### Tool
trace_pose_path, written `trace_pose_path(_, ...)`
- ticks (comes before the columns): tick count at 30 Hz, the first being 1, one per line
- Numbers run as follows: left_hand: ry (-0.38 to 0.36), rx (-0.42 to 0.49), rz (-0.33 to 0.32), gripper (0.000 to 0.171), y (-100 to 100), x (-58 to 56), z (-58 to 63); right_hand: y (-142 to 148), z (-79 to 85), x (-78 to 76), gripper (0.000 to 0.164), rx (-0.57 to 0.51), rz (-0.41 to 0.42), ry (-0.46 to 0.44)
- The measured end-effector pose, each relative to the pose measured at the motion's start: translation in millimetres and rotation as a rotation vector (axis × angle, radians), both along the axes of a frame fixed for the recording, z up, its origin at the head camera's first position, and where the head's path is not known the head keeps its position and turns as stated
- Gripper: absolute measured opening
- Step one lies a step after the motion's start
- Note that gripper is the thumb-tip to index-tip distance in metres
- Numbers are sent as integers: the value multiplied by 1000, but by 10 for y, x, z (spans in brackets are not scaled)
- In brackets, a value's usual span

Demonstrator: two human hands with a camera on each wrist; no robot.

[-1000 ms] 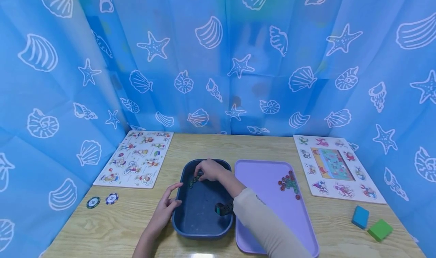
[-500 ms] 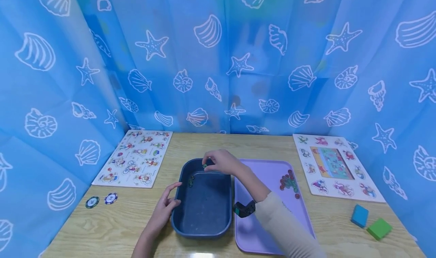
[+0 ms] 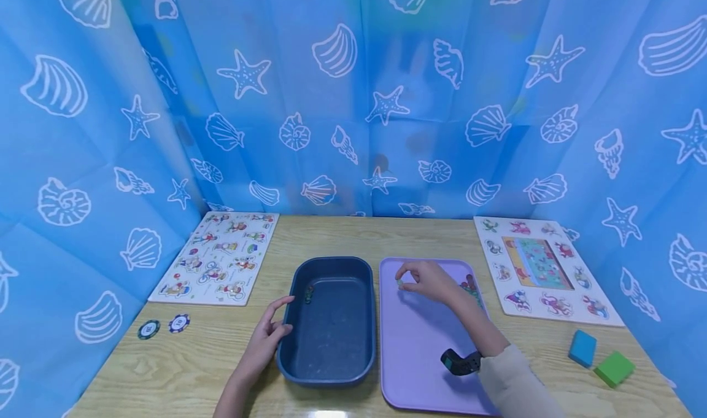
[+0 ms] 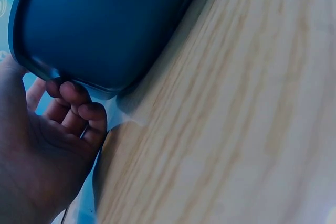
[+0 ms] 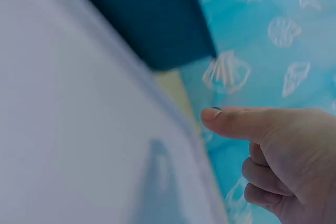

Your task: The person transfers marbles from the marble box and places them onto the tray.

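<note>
My right hand [image 3: 428,280] is above the far left part of the lilac tray [image 3: 411,344], thumb and index finger pinching a small green bead [image 3: 400,282]. In the right wrist view only a dark sliver of the bead [image 5: 216,108] shows at the thumb tip. My left hand [image 3: 265,338] holds the left rim of the dark blue basin [image 3: 328,380], its fingers curled at the wall in the left wrist view. A few green beads [image 3: 308,294] lie inside the basin, near its left wall. Red and green beads [image 3: 469,287] on the tray's right side are partly hidden by my right forearm.
A peg puzzle board [image 3: 221,258] lies at the back left, another board [image 3: 544,270] at the back right. Two poker chips [image 3: 179,323] are left of the basin. Blue [image 3: 582,348] and green blocks [image 3: 615,369] sit at the right. A patterned curtain [image 3: 353,99] hangs behind the table.
My right hand has lifted a green bead out of the basin and carried it right, over the tray. Fewer beads lie in the basin. My left hand has stayed at the rim.
</note>
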State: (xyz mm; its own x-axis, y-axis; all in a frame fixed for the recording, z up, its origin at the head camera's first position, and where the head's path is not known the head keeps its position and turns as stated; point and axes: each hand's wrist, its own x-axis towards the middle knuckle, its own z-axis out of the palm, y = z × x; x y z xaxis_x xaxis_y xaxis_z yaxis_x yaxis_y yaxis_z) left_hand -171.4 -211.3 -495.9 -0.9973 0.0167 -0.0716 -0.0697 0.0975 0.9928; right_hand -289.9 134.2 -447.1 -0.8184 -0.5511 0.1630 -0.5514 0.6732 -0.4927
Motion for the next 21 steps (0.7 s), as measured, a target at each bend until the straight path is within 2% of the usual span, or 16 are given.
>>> trace_pose_path(5, 13, 4, 7, 52, -8, 6, -5, 233, -206, 15, 14, 42, -57, -34)
trace_pose_path(12, 14, -8, 18, 52, -8, 24, 3, 334, -309, 20, 15, 55, -112, -102)
trace_pose_path(16, 6, -4, 14, 52, -1, 26, 5, 336, -305, 40, 19, 55, -120, -101)
trace_pose_path(21, 3, -5, 15, 50, 5, 11, 1, 228, -133, 104, 23, -5, -51, -44)
